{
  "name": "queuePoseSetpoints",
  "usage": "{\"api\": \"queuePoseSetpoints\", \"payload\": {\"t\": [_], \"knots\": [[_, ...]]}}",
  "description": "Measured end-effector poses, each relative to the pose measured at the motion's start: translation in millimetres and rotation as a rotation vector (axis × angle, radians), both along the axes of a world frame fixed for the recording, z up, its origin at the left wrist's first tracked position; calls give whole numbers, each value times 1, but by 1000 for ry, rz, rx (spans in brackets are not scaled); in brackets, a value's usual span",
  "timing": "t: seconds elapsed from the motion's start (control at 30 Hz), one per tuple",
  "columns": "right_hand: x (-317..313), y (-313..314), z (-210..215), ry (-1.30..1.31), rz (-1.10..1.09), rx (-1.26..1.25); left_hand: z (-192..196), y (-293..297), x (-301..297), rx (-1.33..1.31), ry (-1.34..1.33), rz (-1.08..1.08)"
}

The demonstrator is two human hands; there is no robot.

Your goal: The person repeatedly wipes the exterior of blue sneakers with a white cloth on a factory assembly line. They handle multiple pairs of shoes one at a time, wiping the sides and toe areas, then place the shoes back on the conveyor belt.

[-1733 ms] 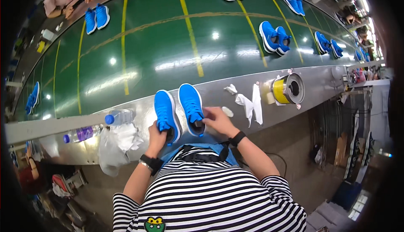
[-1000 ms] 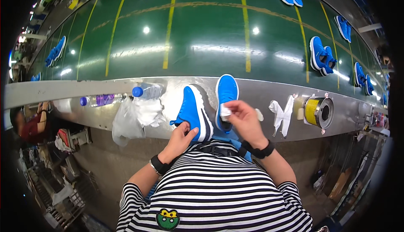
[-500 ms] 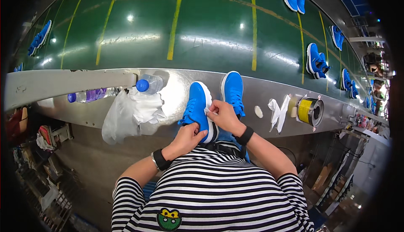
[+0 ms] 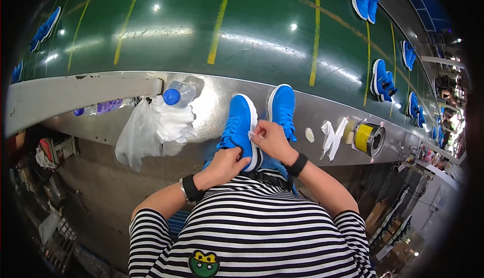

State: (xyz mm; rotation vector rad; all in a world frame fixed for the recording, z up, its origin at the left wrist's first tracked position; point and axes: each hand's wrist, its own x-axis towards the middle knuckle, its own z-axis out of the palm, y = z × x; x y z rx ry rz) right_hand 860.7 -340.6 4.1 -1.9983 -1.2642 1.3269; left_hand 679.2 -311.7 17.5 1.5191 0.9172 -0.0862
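Note:
A blue sneaker [image 4: 237, 119] with a white sole rests toe outward at the near edge of the metal bench, its heel end close to my body. My left hand [image 4: 224, 166] is closed round the collar at its heel end. Against the right side of its sole, my right hand [image 4: 274, 141] pinches a small white piece of cloth or tissue [image 4: 251, 135] between thumb and forefinger. Just to the right lies the matching blue sneaker [image 4: 283, 107], laces facing up, touched by neither hand.
Right along the metal bench [image 4: 322, 111] are a white oval pad [image 4: 309, 135], white cloth strips [image 4: 333, 139] and a yellow-labelled tin [image 4: 369, 138]. Left are a blue-capped bottle [image 4: 180, 94] and a white plastic bag [image 4: 138, 132]. Beyond runs a green belt [image 4: 262, 21] carrying blue sneakers [image 4: 383, 81].
The belt's yellow lines and sneakers have shifted slightly right relative to the bench. My view has tilted a little. Both hands keep about the same hold, with the white piece slightly lower along the sole.

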Motion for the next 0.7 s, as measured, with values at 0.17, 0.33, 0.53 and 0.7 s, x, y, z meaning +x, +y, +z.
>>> {"api": "queuePoseSetpoints", "payload": {"t": [0.17,0.33,0.53,0.7], "knots": [[4,4,-6,-25,-85,132,1,1,1,33,20,41],[-7,-11,0,164,-154,244,2,3,2,-4,38,38],[-4,-27,15,3,132,217,1,0,-4,-11,65,13],[-7,-12,1,-120,89,315,0,4,-1,-23,29,-41]]}}
